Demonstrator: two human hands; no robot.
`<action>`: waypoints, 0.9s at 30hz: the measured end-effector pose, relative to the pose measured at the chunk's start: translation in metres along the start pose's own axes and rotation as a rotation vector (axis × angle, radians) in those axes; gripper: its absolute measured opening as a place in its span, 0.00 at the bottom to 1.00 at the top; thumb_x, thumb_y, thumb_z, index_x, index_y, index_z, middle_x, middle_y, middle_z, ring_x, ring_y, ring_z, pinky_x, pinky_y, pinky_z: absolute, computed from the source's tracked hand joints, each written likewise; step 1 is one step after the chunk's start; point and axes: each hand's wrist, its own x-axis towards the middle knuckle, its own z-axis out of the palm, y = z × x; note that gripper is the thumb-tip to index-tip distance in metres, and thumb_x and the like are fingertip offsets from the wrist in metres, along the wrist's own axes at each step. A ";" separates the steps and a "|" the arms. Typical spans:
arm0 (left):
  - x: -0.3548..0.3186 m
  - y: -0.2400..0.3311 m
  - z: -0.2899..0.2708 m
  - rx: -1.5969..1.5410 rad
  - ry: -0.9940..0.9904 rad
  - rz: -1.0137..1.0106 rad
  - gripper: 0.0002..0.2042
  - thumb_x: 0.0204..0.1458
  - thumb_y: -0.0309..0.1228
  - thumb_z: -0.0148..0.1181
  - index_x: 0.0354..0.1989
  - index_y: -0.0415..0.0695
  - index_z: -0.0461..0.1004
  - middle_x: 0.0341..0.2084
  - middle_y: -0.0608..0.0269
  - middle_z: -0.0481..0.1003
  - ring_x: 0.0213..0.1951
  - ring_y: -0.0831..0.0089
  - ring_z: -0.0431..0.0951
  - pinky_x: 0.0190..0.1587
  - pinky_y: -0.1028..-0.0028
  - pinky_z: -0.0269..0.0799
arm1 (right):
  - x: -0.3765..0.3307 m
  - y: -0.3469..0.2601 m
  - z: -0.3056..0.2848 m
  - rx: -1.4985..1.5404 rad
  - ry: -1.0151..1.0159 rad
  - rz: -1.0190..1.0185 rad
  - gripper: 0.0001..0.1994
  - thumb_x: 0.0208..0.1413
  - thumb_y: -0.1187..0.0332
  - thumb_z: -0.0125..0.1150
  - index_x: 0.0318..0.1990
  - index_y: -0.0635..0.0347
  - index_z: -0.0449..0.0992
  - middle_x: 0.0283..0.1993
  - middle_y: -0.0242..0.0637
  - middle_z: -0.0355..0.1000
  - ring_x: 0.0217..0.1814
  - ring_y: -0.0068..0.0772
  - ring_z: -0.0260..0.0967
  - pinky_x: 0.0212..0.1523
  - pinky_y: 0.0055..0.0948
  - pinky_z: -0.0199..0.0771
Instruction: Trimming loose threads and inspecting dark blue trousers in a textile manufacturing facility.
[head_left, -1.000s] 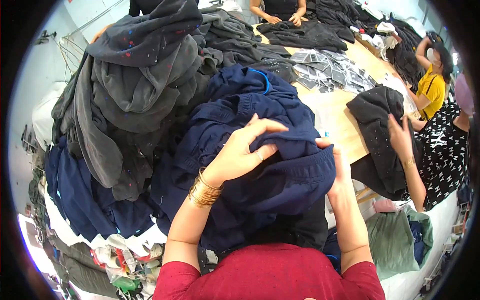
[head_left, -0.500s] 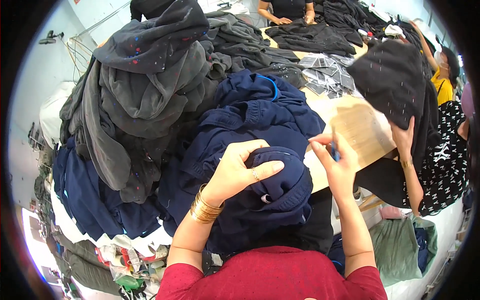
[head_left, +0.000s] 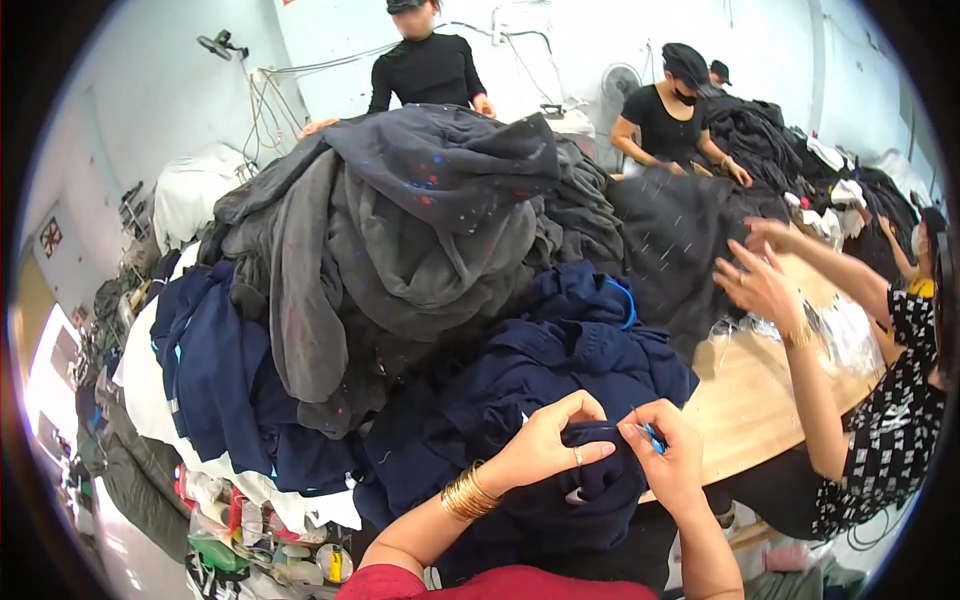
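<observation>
A navy garment point(head_left: 600, 505) with a stitched, gathered edge is bunched in front of me. My left hand point(head_left: 558, 440) grips its edge between thumb and fingers; a ring and gold bangles show on that arm. Close beside it, my right hand point(head_left: 668, 452) is closed around a small blue-handled tool point(head_left: 655, 437), mostly hidden in the palm, with a thin dark tip poking up. The right thumb and forefinger pinch together at the garment's edge; whether a thread is between them is too small to tell.
A tall heap of dark grey garments point(head_left: 400, 230), speckled red and blue, rises ahead, with more navy clothing point(head_left: 215, 350) at left. On the right, a co-worker's hands point(head_left: 765, 280) hover over a black garment point(head_left: 670, 240) on the wooden table point(head_left: 740, 410). Other people stand behind.
The view has tilted up, showing more of the room. My right hand has come in to the garment edge beside my left. The co-worker's black garment has gone from raised to the table.
</observation>
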 end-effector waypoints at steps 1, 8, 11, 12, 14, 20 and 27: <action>0.001 0.002 0.000 -0.017 0.025 0.021 0.14 0.47 0.31 0.63 0.40 0.40 0.69 0.36 0.65 0.71 0.39 0.79 0.70 0.46 0.76 0.66 | 0.001 -0.001 0.000 0.002 -0.017 0.015 0.06 0.45 0.80 0.61 0.29 0.62 0.71 0.28 0.33 0.69 0.26 0.24 0.64 0.28 0.22 0.64; -0.003 0.002 -0.004 -0.008 0.059 0.072 0.10 0.49 0.28 0.60 0.38 0.37 0.74 0.34 0.63 0.77 0.40 0.76 0.75 0.46 0.76 0.68 | 0.000 -0.002 0.004 -0.235 -0.078 -0.295 0.12 0.39 0.80 0.58 0.34 0.57 0.70 0.33 0.35 0.68 0.28 0.37 0.71 0.24 0.30 0.69; -0.008 0.009 0.002 0.139 0.129 0.111 0.07 0.50 0.25 0.58 0.36 0.37 0.75 0.31 0.62 0.77 0.36 0.78 0.76 0.41 0.78 0.70 | -0.006 -0.003 0.005 -0.236 -0.055 -0.274 0.12 0.38 0.80 0.59 0.34 0.57 0.71 0.33 0.35 0.68 0.27 0.36 0.70 0.23 0.29 0.69; -0.010 0.006 0.003 0.136 0.127 0.113 0.07 0.50 0.25 0.58 0.36 0.37 0.75 0.31 0.62 0.77 0.36 0.78 0.76 0.41 0.78 0.70 | -0.008 -0.003 0.004 -0.236 -0.047 -0.254 0.12 0.38 0.80 0.59 0.33 0.57 0.71 0.32 0.35 0.68 0.27 0.36 0.70 0.23 0.29 0.69; -0.012 -0.001 0.004 0.034 0.106 0.060 0.06 0.50 0.25 0.58 0.35 0.37 0.75 0.30 0.63 0.77 0.36 0.78 0.76 0.41 0.78 0.69 | -0.012 -0.003 0.001 -0.215 -0.050 -0.213 0.12 0.38 0.80 0.60 0.33 0.57 0.71 0.30 0.36 0.68 0.26 0.37 0.70 0.23 0.29 0.69; -0.014 -0.007 -0.010 -0.215 0.188 -0.101 0.04 0.53 0.26 0.57 0.32 0.38 0.71 0.31 0.68 0.73 0.37 0.82 0.72 0.44 0.79 0.67 | -0.010 -0.003 -0.013 -0.218 -0.096 0.110 0.16 0.43 0.62 0.68 0.37 0.58 0.70 0.24 0.38 0.69 0.25 0.36 0.69 0.28 0.30 0.68; -0.008 -0.005 -0.015 -0.360 0.085 -0.067 0.02 0.54 0.23 0.53 0.33 0.39 0.66 0.39 0.51 0.76 0.43 0.73 0.74 0.48 0.79 0.64 | -0.022 -0.009 -0.006 -0.377 -0.048 0.057 0.12 0.46 0.62 0.65 0.32 0.59 0.73 0.23 0.35 0.70 0.22 0.33 0.68 0.24 0.27 0.66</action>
